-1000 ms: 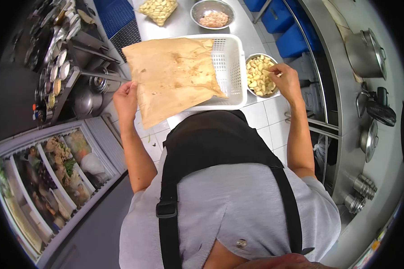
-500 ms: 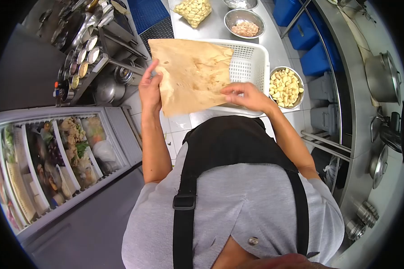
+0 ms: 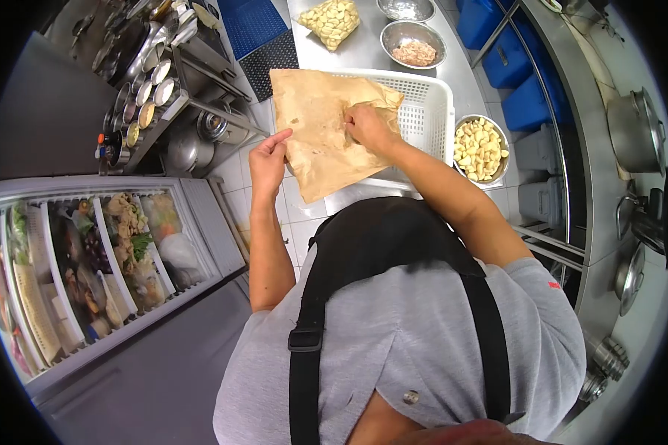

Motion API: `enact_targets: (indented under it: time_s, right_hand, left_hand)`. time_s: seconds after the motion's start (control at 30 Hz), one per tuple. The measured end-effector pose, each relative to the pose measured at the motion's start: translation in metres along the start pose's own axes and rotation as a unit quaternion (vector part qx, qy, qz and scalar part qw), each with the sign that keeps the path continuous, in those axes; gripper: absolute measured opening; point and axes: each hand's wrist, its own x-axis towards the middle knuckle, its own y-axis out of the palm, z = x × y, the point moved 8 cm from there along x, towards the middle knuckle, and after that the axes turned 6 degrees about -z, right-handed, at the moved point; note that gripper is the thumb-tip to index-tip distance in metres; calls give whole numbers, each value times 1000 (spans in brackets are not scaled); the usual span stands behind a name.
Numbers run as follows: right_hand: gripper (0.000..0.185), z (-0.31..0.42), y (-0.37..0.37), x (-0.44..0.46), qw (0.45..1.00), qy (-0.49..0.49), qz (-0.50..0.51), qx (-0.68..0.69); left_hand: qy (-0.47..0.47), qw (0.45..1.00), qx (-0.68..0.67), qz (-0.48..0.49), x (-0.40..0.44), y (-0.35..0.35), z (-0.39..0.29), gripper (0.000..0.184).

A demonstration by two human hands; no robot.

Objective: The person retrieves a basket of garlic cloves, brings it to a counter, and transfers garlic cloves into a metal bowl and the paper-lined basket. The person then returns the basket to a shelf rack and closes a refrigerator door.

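Note:
A stained, creased sheet of brown paper (image 3: pixel 319 137) is held up over a white perforated plastic basket (image 3: pixel 441 111), covering much of it. My left hand (image 3: pixel 268 157) pinches the paper's left edge between thumb and forefinger. Across the sheet, my right hand (image 3: pixel 369 127) has its fingers curled down against the paper, puckering it at the upper right; the fingertips are partly hidden. Right of the basket sits a metal bowl of peeled garlic cloves (image 3: pixel 479 150), apart from both hands.
A clear bag of pale cloves (image 3: pixel 329 22) and a metal bowl of pinkish minced food (image 3: pixel 414 52) stand on the steel table (image 3: pixel 364 55). An open-topped chilled cabinet (image 3: pixel 193 245) is at left. Blue bins (image 3: pixel 525 98) lie beyond a steel rail at right.
My right hand has moved from the paper's lower right edge up and left onto its face. My left hand still holds the left edge, and the whole view has shifted slightly.

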Motion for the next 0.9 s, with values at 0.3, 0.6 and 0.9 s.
enact_targets:
  time_s: [0.3, 0.6, 0.9]
  right_hand:
    - [14, -3, -168, -70, 970, 87, -150, 170]
    - [15, -87, -277, -196, 953, 183, -241, 3]
    - [48, -55, -249, -177, 949, 125, -165, 240]
  left_hand:
    - [97, 982, 153, 45, -10, -6, -27, 42]
    - [430, 831, 352, 34, -62, 57, -157, 18]
    - [489, 853, 176, 50, -63, 66, -250, 11]
